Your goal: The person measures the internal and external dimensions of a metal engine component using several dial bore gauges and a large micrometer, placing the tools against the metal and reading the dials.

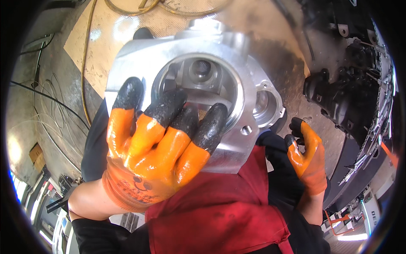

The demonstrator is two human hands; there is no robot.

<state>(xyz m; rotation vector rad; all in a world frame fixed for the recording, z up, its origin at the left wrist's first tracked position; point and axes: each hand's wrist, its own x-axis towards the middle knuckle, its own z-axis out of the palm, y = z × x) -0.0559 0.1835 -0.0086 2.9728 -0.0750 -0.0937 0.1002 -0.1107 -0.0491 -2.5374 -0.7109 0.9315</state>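
Note:
In front of me is a large silvery machined metal housing (235,157) with a wide round bore. Through the bore, an inner round boss (201,69) shows. A smaller round opening (264,108) and a threaded hole lie on its right side. My left hand (154,148), in an orange glove with black fingertips, lies with spread fingers over the near left rim of the bore. It grips nothing that I can see; whether every fingertip touches metal is unclear. Right of the housing, my right hand (308,154), gloved alike, is apart from it, fingers loosely bent and nothing visible between them.
A red apron (215,211) covers my lap below the housing. Yellow-brown hose (86,63) runs over a tan sheet (78,51) on the floor. Dark metal parts (347,93) stand at the right beside a chain-like strip (382,101). Thin cables (53,95) lie at left.

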